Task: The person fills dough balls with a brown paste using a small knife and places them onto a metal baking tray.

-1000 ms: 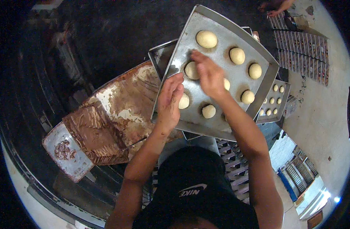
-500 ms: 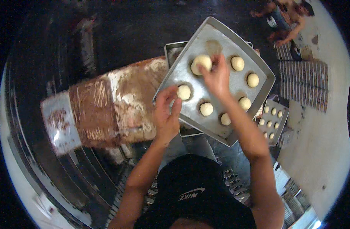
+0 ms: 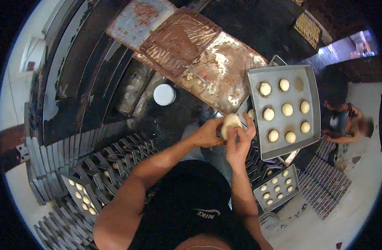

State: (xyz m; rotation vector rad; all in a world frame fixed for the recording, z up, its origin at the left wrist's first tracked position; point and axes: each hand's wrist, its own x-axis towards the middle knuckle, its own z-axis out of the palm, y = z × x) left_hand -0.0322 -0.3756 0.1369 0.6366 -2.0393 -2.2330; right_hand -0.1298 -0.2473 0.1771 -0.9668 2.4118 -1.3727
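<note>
I hold a pale dough ball (image 3: 230,121) between both hands, just left of a square metal tray (image 3: 282,150). My left hand (image 3: 209,132) is closed around the dough's left side. My right hand (image 3: 238,139) grips the same piece with thumb and fingers. On the tray sit several round dough balls (image 3: 287,109), with a bare stain at the top right corner. Another pan (image 3: 278,60) shows beneath it. Beyond my hands lies a long worktop (image 3: 222,58) smeared with brown and white stuff.
A white bucket (image 3: 164,94) stands left of center. Stacked trays (image 3: 49,162) fill the lower left, one (image 3: 84,183) holding dough. A smaller dough tray (image 3: 276,187) is at lower right, near racks (image 3: 324,183). A bare-shouldered co-worker (image 3: 351,125) is at the right.
Both hands came off the tray's surface to its left side with a dough ball in them. The view has turned, so tray and worktop appear shifted right and up.
</note>
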